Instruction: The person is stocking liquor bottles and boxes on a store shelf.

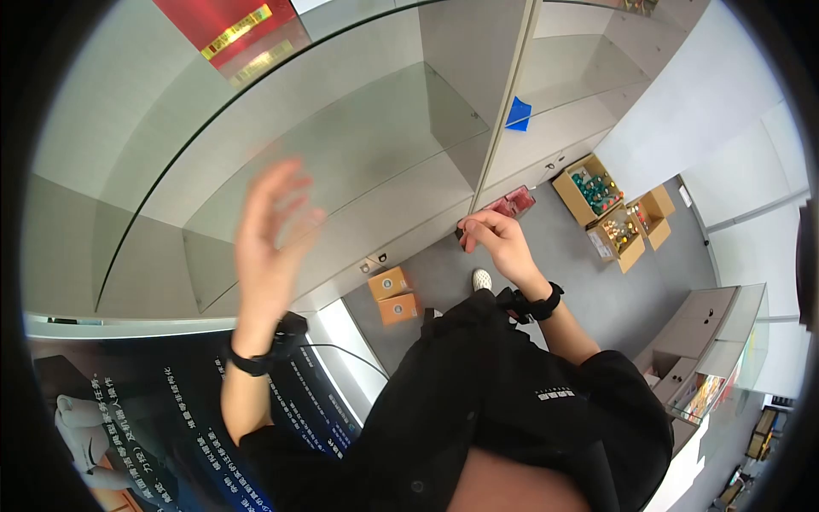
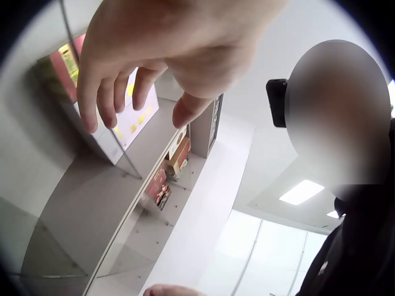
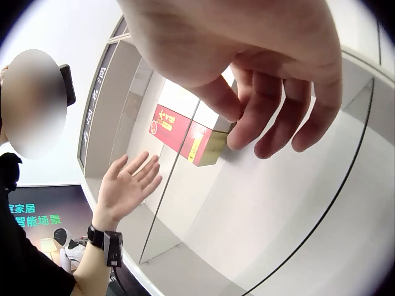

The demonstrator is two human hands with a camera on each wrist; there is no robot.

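Observation:
My left hand (image 1: pixel 275 226), slightly blurred, is raised in front of the glass-shelved cabinet (image 1: pixel 456 183) with its fingers spread and nothing in it. The right wrist view shows that same hand (image 3: pixel 128 191) palm outward, below a red box (image 3: pixel 170 127) on a shelf. Lower and to the right, my right hand (image 1: pixel 502 247) hangs in the air with loosely bent fingers, the thumb close to the index finger. Nothing is visible in its grasp. In the left wrist view, the left hand's fingers (image 2: pixel 106 102) appear in front of the boxes, with no contact that I can make out.
Two orange boxes (image 1: pixel 397 309) lie on the floor below the cabinet. Open cartons of bottles (image 1: pixel 582 207) stand farther right, near a red package (image 1: pixel 519 201). A blue item (image 1: pixel 518 114) sits on a shelf. A dark printed panel (image 1: pixel 171 427) is at lower left.

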